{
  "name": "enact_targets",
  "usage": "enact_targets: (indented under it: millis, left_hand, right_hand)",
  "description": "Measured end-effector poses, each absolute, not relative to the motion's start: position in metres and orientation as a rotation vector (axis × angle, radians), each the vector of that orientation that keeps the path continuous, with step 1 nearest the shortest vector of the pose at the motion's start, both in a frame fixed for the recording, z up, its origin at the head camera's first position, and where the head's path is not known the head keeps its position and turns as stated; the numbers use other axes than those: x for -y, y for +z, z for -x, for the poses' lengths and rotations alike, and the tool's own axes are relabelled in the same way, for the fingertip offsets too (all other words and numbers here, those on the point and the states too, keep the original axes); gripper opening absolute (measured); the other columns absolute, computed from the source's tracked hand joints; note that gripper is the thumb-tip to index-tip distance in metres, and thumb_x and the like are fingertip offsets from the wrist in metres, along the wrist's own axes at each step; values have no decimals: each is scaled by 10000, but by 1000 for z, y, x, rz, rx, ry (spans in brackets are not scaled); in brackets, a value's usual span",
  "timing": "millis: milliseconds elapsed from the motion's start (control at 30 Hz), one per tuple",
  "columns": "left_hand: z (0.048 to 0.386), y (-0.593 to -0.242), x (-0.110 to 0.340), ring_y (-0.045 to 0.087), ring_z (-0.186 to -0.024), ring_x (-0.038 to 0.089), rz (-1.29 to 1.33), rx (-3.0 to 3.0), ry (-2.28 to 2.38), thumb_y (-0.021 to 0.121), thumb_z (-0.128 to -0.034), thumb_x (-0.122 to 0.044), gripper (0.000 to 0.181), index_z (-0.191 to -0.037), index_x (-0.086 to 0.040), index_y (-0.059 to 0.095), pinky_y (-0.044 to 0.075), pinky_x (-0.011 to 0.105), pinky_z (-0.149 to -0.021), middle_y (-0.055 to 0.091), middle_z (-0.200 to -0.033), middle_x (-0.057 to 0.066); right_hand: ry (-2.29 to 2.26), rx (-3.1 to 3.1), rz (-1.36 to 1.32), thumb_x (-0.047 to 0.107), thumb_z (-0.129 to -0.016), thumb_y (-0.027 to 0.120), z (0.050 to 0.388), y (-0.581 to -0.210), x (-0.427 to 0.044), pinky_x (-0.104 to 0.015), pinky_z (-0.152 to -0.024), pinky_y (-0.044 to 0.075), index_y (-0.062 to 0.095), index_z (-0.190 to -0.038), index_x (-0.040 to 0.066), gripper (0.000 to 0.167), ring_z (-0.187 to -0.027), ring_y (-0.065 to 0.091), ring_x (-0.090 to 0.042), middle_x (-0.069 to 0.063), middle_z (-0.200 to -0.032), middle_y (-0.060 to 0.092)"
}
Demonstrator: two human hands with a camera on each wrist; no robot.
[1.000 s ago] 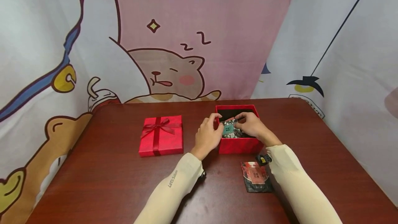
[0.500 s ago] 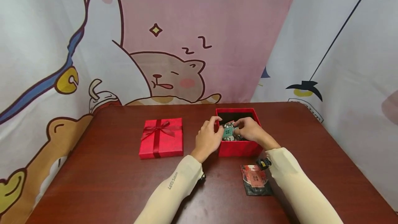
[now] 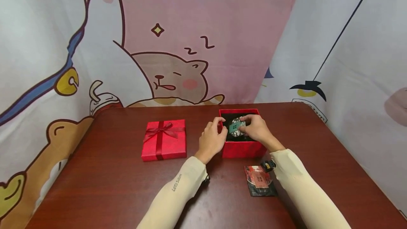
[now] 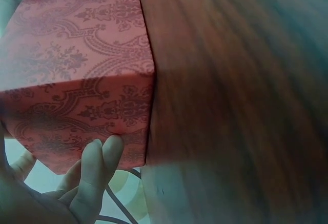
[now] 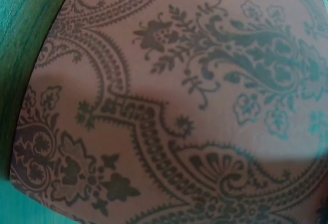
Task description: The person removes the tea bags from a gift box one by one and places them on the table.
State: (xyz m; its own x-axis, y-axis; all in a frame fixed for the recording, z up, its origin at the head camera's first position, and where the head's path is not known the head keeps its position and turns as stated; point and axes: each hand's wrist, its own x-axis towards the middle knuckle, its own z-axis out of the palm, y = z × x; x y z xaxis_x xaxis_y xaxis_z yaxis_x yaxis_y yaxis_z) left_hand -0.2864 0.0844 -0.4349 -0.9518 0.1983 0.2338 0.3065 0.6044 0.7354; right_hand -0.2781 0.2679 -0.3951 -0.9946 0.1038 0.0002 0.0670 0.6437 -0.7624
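Note:
In the head view, an open red gift box (image 3: 244,150) with a dark inside stands at the back of the table. My left hand (image 3: 212,140) grips its left wall, thumb and index finger at the rim. The left wrist view shows fingertips (image 4: 111,149) against the patterned side of the box (image 4: 123,106). My right hand (image 3: 258,128) reaches over the rim and pinches a packet with a teal label (image 3: 236,127), tilted inside the box opening. The right wrist view holds only the box's patterned wall (image 5: 215,106), close up; the right hand is out of that frame.
A red lid with a ribbon bow (image 3: 164,140) lies left of the box. In front of the box, near the right sleeve, lies a flat red and black packet (image 3: 260,181). Behind the brown table (image 3: 121,186) hangs a cartoon-printed curtain (image 3: 241,45).
My right hand has lifted the teal-labelled packet slightly and tilted it, showing more of the box's dark inside. The left hand stays on the box's left wall. The view has shifted slightly.

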Motion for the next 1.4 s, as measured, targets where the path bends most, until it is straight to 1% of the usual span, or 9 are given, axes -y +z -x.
enact_targets:
  millis: [167,333,567,633,867,967,1200,1300,1400]
  left_hand:
    - [286,-435,-85,654,-926,288,415,2707,-1268,511,-984,-362,319,-1299,-333,548,505,499,-740,615,-1130,20]
    - [285,-434,-85,654,-932,287,417,2722,-1272,499,-988,-380,322,-1305,-338,541,504,497,-755,612,-1145,13]
    - [285,-433,-85,656,-924,280,426,2708,-1264,517,-983,-352,310,-1289,-324,562,503,484,-731,622,-1105,11]
    - [285,-432,-85,657,-917,279,427,2708,-1251,524,-978,-348,314,-1288,-323,568,502,478,-725,629,-1092,11]
    - [286,-430,-84,665,-901,271,438,2702,-1215,546,-962,-335,325,-1283,-316,591,504,465,-693,647,-1052,-6]
    - [286,-430,-85,668,-902,272,434,2696,-1210,549,-959,-332,330,-1285,-317,595,503,464,-691,653,-1037,-10]
    - [285,-428,-84,673,-920,274,424,2696,-1211,533,-963,-352,335,-1291,-335,595,503,466,-694,664,-1041,-12]
    - [285,-428,-84,676,-936,279,427,2705,-1201,528,-965,-367,342,-1301,-336,589,507,473,-713,671,-1074,-3]
    - [283,-428,-84,679,-941,288,431,2709,-1199,531,-966,-373,346,-1305,-329,589,510,477,-723,677,-1099,6]
  right_hand:
    - [1385,2757,146,21,-859,698,277,-396,-268,-407,-653,582,622,-1212,-70,373,-632,706,-228,-280,-1142,611]
    - [1401,2738,117,16,-878,683,277,-397,-270,-449,-663,577,611,-1226,-89,371,-598,701,-229,-301,-1198,591]
    - [1462,2697,85,14,-896,666,276,-395,-271,-470,-666,572,594,-1231,-117,367,-683,709,-384,-326,-1195,577]
    - [1462,2691,83,15,-902,661,274,-394,-271,-481,-679,569,589,-1236,-118,367,-699,710,-391,-325,-1192,577]
    - [1435,2703,90,29,-915,662,271,-388,-272,-445,-677,575,577,-1245,-126,374,-651,718,-287,-319,-1202,567]
    - [1442,2703,89,33,-915,663,269,-386,-272,-432,-672,577,575,-1248,-126,380,-659,719,-288,-318,-1202,568]
    - [1448,2687,85,44,-918,658,261,-378,-275,-304,-602,571,573,-1260,-122,390,-706,723,-344,-319,-1204,578]
    - [1446,2687,85,45,-923,651,258,-377,-277,-295,-597,568,570,-1270,-120,392,-704,724,-337,-321,-1205,579]
    - [1460,2688,74,45,-931,642,255,-377,-279,-319,-616,574,564,-1278,-124,394,-703,726,-325,-324,-1203,578]
